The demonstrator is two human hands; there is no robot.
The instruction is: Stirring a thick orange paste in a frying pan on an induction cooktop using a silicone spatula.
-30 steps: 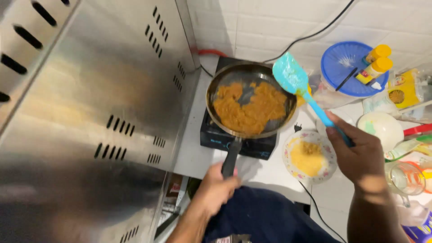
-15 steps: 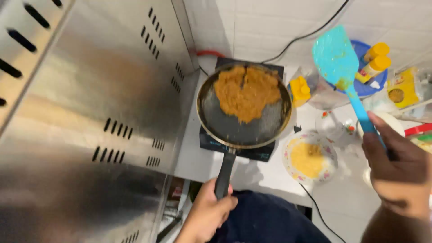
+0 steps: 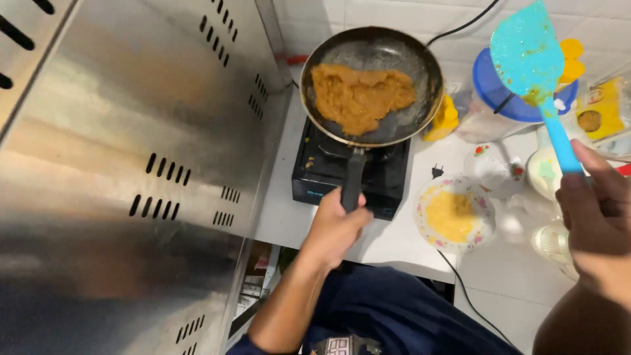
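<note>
Our left hand [image 3: 335, 227] grips the handle of the frying pan [image 3: 371, 82] lifted at twelve o'clock above the black cooktop [image 3: 322, 174], our right hand [image 3: 595, 217] clasps a turquoise spatula [image 3: 529, 56] at two o'clock, and tilting could spill the orange mash [image 3: 358, 95].

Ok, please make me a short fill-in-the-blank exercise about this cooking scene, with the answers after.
1. The left hand grips the handle of the frying ____.
2. The right hand holds up a turquoise ____.
3. The orange-brown mash lies in the pan, above a black portable ____.

Answers: pan; spatula; stove
</note>
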